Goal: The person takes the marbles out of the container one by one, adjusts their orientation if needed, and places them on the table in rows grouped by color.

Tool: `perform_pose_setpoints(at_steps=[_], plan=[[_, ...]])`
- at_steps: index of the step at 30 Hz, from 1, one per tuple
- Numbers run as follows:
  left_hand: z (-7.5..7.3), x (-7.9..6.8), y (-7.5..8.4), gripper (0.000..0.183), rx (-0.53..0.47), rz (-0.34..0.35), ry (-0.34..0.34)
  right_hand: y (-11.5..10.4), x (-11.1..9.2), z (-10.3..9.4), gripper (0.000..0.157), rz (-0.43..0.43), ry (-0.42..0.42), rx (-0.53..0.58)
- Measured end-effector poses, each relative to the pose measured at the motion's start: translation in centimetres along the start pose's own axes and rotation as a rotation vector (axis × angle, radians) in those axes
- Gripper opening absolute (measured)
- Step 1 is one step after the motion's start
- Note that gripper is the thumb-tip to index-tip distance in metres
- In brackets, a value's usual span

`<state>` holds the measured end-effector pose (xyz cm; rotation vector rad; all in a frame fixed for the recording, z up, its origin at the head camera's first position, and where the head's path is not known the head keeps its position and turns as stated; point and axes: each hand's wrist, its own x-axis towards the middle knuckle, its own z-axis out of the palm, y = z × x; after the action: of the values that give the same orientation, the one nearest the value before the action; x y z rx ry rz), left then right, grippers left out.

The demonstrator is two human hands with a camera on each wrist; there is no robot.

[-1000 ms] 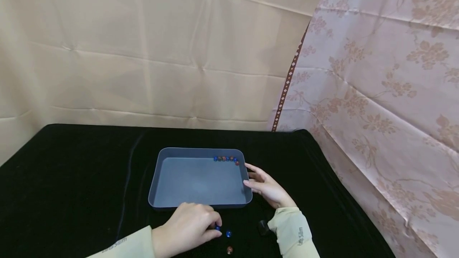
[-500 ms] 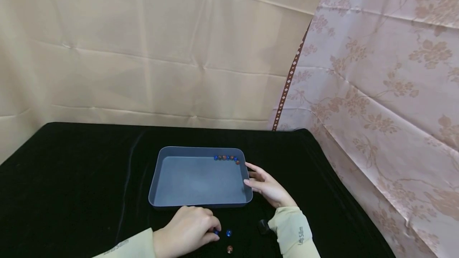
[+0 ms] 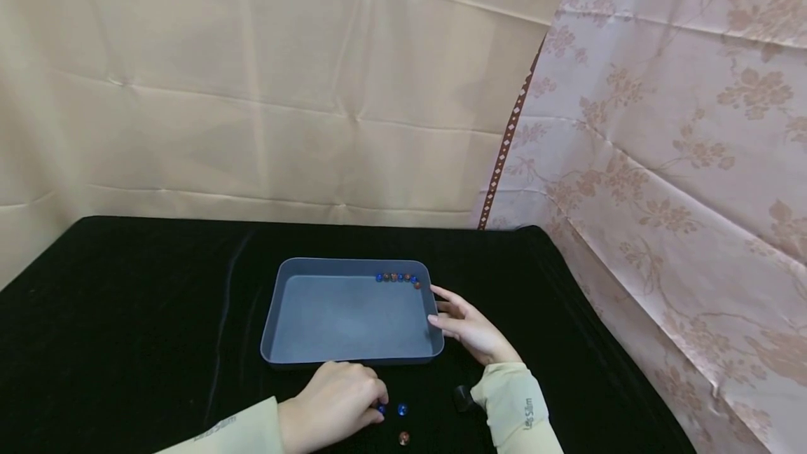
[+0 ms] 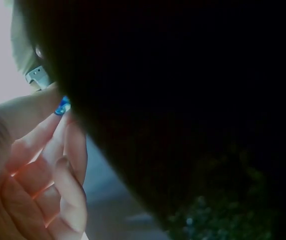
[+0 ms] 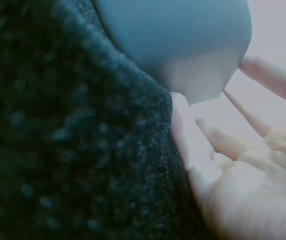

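My left hand (image 3: 334, 401), below the tray's front edge, pinches a blue marble (image 4: 62, 106) between thumb and fingertip. Just right of those fingers a second blue marble (image 3: 402, 410) lies on the black cloth, and a reddish-brown marble (image 3: 404, 438) sits nearer to me. The grey-blue tray (image 3: 340, 321) holds several blue and brown marbles (image 3: 397, 277) lined up along its back right corner. Against the tray's right wall rests my right hand (image 3: 473, 328), its fingers spread and fairly straight; the right wrist view shows the fingertips (image 5: 180, 100) touching the wall from outside.
Black cloth (image 3: 157, 314) covers the whole table. A small black object (image 3: 463, 400) lies beside the right cuff. Behind hangs a cream curtain (image 3: 284, 90), and a pink floral one (image 3: 662, 125) on the right.
The left hand has shifted slightly down toward me with the blue marble between its fingers. The right hand, tray and other marbles stay where they were.
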<state>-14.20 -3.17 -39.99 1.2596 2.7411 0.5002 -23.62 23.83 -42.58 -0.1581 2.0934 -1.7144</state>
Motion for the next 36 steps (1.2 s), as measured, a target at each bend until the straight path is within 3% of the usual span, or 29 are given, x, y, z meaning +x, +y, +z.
perform_pose_setpoints(at_steps=[36], plan=[[0.35, 0.24, -0.21, 0.008, 0.014, -0.036, -0.026, 0.03, -0.02, 0.01, 0.066, -0.007, -0.003, 0.002]])
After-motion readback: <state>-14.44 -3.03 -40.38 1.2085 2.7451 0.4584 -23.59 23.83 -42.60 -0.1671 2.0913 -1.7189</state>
